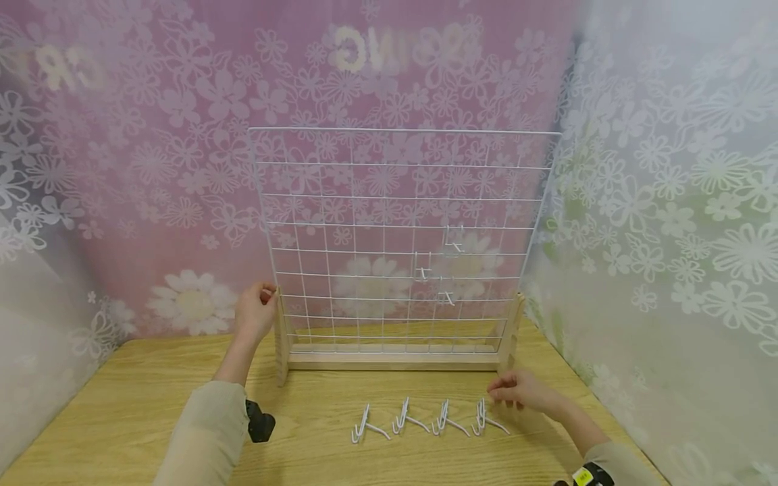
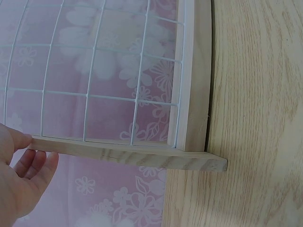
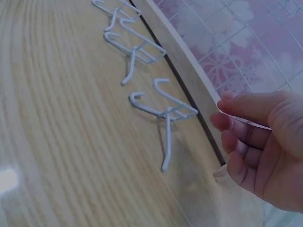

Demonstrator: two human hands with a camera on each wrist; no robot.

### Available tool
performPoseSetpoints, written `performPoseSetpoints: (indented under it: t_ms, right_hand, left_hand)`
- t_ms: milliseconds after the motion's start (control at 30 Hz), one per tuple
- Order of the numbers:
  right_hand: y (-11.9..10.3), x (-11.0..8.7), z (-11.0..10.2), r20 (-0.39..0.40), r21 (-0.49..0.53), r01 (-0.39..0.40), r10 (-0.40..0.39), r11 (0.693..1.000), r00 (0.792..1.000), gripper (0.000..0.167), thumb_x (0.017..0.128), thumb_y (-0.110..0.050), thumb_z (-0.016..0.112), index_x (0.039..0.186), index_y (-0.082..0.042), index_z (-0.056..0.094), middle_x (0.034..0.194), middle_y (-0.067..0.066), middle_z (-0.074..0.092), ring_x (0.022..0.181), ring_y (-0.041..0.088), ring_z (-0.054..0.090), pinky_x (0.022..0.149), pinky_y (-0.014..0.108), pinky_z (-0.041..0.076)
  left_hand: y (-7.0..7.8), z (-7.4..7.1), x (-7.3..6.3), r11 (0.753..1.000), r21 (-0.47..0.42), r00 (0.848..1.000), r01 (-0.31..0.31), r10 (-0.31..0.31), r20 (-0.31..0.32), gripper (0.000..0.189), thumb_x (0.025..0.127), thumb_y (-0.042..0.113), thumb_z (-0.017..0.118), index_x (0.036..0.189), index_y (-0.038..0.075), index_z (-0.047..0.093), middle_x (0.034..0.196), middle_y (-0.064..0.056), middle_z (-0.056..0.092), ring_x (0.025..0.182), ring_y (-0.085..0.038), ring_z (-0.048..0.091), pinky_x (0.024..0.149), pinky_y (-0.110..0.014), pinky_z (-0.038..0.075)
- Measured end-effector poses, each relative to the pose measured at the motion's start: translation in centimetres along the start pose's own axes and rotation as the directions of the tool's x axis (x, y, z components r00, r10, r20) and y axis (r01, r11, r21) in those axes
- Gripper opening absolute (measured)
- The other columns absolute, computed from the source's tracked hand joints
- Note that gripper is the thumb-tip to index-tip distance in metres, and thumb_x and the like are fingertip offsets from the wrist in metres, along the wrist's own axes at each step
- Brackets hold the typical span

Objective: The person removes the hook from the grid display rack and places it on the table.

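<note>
A white wire grid panel (image 1: 401, 129) stands upright in a pale wooden stand (image 1: 392, 366). My left hand (image 1: 255, 312) pinches the upper end of the stand's left wooden post (image 2: 142, 158), thumb on one side and fingers on the other. Three white metal hooks hang on the grid, among them an upper hook (image 1: 454, 247) right of the middle. Several more hooks lie in a row on the table before the stand. Beside the rightmost loose hook (image 3: 167, 137) hovers my right hand (image 1: 525, 391), fingers loosely bent, holding nothing.
The wood-grain table (image 1: 316, 432) meets a pink flowered backdrop (image 1: 182, 169) behind the grid. A pale flowered sheet (image 1: 668, 236) closes off the right side. The stand's right post (image 1: 510, 331) rises just beyond my right hand.
</note>
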State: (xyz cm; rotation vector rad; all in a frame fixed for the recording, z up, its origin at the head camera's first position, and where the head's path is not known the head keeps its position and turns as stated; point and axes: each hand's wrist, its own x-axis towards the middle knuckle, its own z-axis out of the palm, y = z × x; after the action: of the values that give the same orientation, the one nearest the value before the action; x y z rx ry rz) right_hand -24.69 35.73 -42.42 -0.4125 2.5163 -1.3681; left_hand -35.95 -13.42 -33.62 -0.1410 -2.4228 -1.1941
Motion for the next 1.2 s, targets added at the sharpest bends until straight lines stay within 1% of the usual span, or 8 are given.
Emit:
performPoseSetpoints:
  t_ms: [133,267,433,667,767,967,1100,1200]
  right_hand:
    - [-0.9,0.2,-0.4,-0.031,-0.035,-0.004,0.003,0.999,1.0,0.03,0.093,-0.017,0.055,0.107,0.009,0.059,0.083,0.007,0.061,0.066,0.013,0.05,0.055,0.026,0.043]
    - [-1.8,0.4,-0.7,-0.076,-0.06,0.01,-0.014,0.998,0.997,0.029,0.095,-0.019,0.053,0.104,0.008,0.059,0.084,0.007,0.06,0.068,0.017,0.051,0.057,0.03,0.044]
    - [-2.8,0.7,-1.3,-0.127,-0.083,0.017,-0.028,0.996,0.992,0.026,0.094,-0.019,0.055,0.103,0.005,0.06,0.084,0.008,0.06,0.071,0.02,0.053,0.06,0.033,0.046]
    - [-4.4,1.4,-2.0,-0.15,-0.082,0.003,-0.015,0.997,0.989,0.032,0.093,-0.017,0.055,0.11,0.01,0.056,0.09,0.011,0.06,0.079,0.023,0.053,0.066,0.037,0.045]
    - [-4.9,1.7,-2.5,-0.165,-0.078,0.013,-0.026,0.997,0.986,0.03,0.093,-0.017,0.055,0.109,0.008,0.056,0.091,0.01,0.06,0.079,0.024,0.052,0.066,0.037,0.045]
    - [-6.2,2.1,-2.9,-0.224,-0.065,0.007,-0.022,0.998,0.974,0.03,0.092,-0.02,0.057,0.11,0.005,0.058,0.092,0.01,0.062,0.081,0.025,0.054,0.067,0.041,0.046]
    - [-7.2,2.5,-3.1,-0.266,-0.061,0.002,-0.018,0.998,0.964,0.034,0.092,-0.023,0.057,0.112,0.006,0.057,0.092,0.009,0.063,0.079,0.022,0.054,0.066,0.038,0.046]
    - [-7.9,2.9,-3.4,-0.29,-0.062,0.02,-0.038,0.998,0.956,0.034,0.092,-0.022,0.058,0.11,0.007,0.058,0.09,0.008,0.063,0.077,0.021,0.055,0.065,0.035,0.046]
  left_hand:
    - [0.0,0.1,0.0,1.0,0.002,1.0,-0.015,0.015,-0.008,0.018,0.092,0.009,0.052,0.106,-0.002,0.057,0.088,-0.018,0.056,0.078,-0.03,0.052,0.062,-0.035,0.042]
    - [-0.1,0.1,0.0,1.0,0.003,1.0,-0.019,0.019,-0.015,0.018,0.092,0.009,0.052,0.105,-0.002,0.057,0.086,-0.018,0.056,0.077,-0.029,0.052,0.061,-0.035,0.041]
    - [-0.1,0.1,0.0,1.0,-0.001,1.0,-0.018,0.018,-0.015,0.018,0.092,0.009,0.052,0.106,-0.002,0.057,0.086,-0.018,0.056,0.077,-0.029,0.051,0.061,-0.034,0.041]
    - [-0.1,0.0,0.0,1.0,0.002,1.0,-0.02,0.02,-0.024,0.018,0.092,0.009,0.053,0.106,-0.002,0.057,0.086,-0.018,0.056,0.078,-0.03,0.051,0.063,-0.036,0.04]
    - [-0.1,0.0,0.1,1.0,-0.002,1.0,-0.019,0.019,-0.024,0.018,0.092,0.008,0.053,0.105,-0.002,0.057,0.086,-0.018,0.057,0.078,-0.03,0.052,0.063,-0.036,0.041]
    - [-0.1,0.0,0.1,1.0,-0.002,0.999,-0.023,0.023,-0.023,0.017,0.092,0.007,0.053,0.105,-0.003,0.058,0.086,-0.018,0.057,0.077,-0.03,0.052,0.063,-0.036,0.042]
    - [-0.1,0.1,0.1,1.0,0.002,0.999,-0.029,0.029,-0.024,0.017,0.091,0.007,0.053,0.104,-0.003,0.058,0.086,-0.019,0.057,0.076,-0.03,0.053,0.062,-0.036,0.042]
    - [-0.1,0.1,0.1,1.0,0.0,0.999,-0.03,0.03,-0.024,0.017,0.092,0.007,0.053,0.104,-0.003,0.058,0.086,-0.019,0.057,0.076,-0.03,0.052,0.062,-0.036,0.042]
